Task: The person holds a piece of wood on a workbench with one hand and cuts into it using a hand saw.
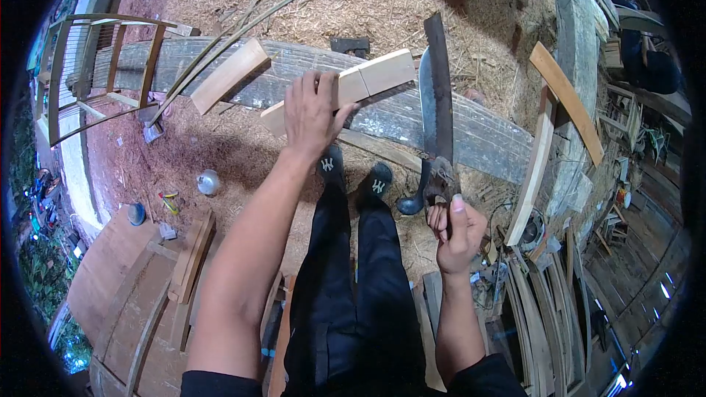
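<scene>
A pale wooden board lies at a slant across the grey plank bench, with a thin dark line across it. My left hand rests on the board's left part, thumb and fingers spread over it. To the right, my right hand is closed round the handle end of a dark saw, whose long blade points up and away. The saw does not touch the board. Behind its blade shows a curved, bluish machete-like blade with a dark handle.
Another short board and a dark axe head lie on or beside the bench. A wooden rack stands at the left, a curved plank at the right. Wood strips are stacked at the lower right. Shavings cover the ground.
</scene>
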Available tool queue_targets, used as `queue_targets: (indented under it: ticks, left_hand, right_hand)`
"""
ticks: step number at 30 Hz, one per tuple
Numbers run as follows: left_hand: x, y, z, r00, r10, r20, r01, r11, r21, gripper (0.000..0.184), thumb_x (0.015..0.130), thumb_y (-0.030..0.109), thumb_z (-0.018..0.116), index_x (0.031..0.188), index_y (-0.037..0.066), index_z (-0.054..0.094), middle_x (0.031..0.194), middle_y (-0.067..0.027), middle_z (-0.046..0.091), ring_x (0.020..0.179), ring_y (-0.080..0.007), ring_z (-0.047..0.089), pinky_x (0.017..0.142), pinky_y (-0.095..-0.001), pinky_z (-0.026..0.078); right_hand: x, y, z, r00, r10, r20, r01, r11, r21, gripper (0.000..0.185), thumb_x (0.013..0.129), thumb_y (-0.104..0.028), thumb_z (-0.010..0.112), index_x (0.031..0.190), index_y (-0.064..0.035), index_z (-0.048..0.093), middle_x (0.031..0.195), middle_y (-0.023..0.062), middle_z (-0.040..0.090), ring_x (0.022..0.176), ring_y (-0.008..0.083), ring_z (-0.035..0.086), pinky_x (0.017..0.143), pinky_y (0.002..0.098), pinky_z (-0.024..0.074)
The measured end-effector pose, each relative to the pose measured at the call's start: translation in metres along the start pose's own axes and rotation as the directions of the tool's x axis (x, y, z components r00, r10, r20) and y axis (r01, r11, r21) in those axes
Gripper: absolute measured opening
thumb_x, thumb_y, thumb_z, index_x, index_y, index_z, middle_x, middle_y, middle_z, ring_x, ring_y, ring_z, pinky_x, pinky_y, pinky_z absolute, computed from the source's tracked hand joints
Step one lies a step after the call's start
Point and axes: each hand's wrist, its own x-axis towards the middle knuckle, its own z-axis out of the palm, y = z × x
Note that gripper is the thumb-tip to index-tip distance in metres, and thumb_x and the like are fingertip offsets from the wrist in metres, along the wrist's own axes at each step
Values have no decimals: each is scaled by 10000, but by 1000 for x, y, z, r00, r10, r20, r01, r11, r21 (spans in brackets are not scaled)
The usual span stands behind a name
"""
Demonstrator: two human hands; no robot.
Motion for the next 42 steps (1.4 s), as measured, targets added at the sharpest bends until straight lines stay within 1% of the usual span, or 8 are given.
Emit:
queue_targets:
  ticks: [4,8,20,23,26,29,32,42]
  left_hand:
    - [23,-20,0,994,112,-19,-112,994,1,630,789,354,824,1309,111,563,1237,-122,553,1162,-336,512,1004,-469,360]
    - [30,-27,4,996,68,51,-68,998,-7,654,816,411,805,1351,112,576,1330,-104,535,1304,-326,440,1104,-502,276]
    - [32,-28,3,997,24,71,-23,1000,-11,640,797,439,814,1355,197,613,1311,-83,536,1297,-298,437,1106,-504,272]
    - [35,-23,5,1000,24,8,-24,1000,-19,536,838,454,773,1290,187,663,1245,-81,557,1255,-297,461,1086,-497,285]
    - [43,-18,12,995,-97,-23,94,990,-108,392,881,436,735,1161,161,737,1175,-91,590,1187,-317,505,1038,-497,322]
    - [63,-8,19,944,-321,-80,326,944,50,282,941,376,662,930,112,758,1101,-111,655,1085,-310,554,950,-474,368]
    - [74,-9,34,888,-443,-126,454,886,88,288,957,369,624,941,116,761,1047,-92,681,1056,-293,576,940,-480,369]
    - [80,-5,43,854,-469,-223,496,864,83,252,932,311,626,837,104,735,947,-43,704,967,-276,595,920,-456,367]
  right_hand:
    - [4,13,0,1000,23,8,-23,998,-58,492,1063,-258,528,633,-23,476,592,-4,453,552,73,382,527,272,273]
    - [21,42,8,997,72,21,-64,959,-277,489,1057,-289,540,646,-24,524,609,-28,496,587,60,426,542,273,312]
    - [51,93,41,1000,20,24,-11,941,-339,526,1048,-331,566,634,-8,537,570,-13,470,563,82,420,525,306,312]
    - [51,105,36,995,90,31,-77,955,-285,528,1050,-338,563,636,-12,540,569,-8,471,562,85,426,529,304,321]
    - [48,113,37,996,81,22,-71,955,-289,524,1052,-339,562,641,-14,540,574,-11,475,561,89,435,533,302,330]
    - [46,122,36,998,59,17,-51,949,-310,517,1051,-333,565,643,-16,539,579,-13,481,561,88,439,535,298,335]
    - [46,125,36,999,43,23,-33,945,-325,512,1050,-326,568,644,-15,541,577,-8,487,564,84,445,533,299,337]
    - [42,94,45,995,94,-18,-94,926,-366,491,1040,-303,588,653,-6,530,564,-7,465,555,83,428,519,315,331]
